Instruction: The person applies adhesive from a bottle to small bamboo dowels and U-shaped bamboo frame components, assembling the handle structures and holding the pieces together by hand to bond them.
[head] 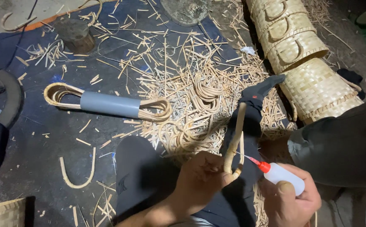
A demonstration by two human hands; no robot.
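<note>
My left hand (202, 175) grips a bent rattan handle piece (236, 138) at its lower curved end, holding it upright over my lap. My right hand (291, 198) holds a small white squeeze bottle (283, 175) with a red nozzle, whose tip touches the rattan piece near my left fingers. Below both hands are my dark-trousered legs, and my foot in a dark sock (259, 94) stretches out behind the rattan piece.
A grey tube (109, 104) with rattan loops pushed through it lies on the dark mat at left. Several curved rattan pieces and many offcuts (191, 84) litter the middle. Stacked woven baskets (300, 54) lie at upper right. A wooden stump (74, 34) stands at upper left.
</note>
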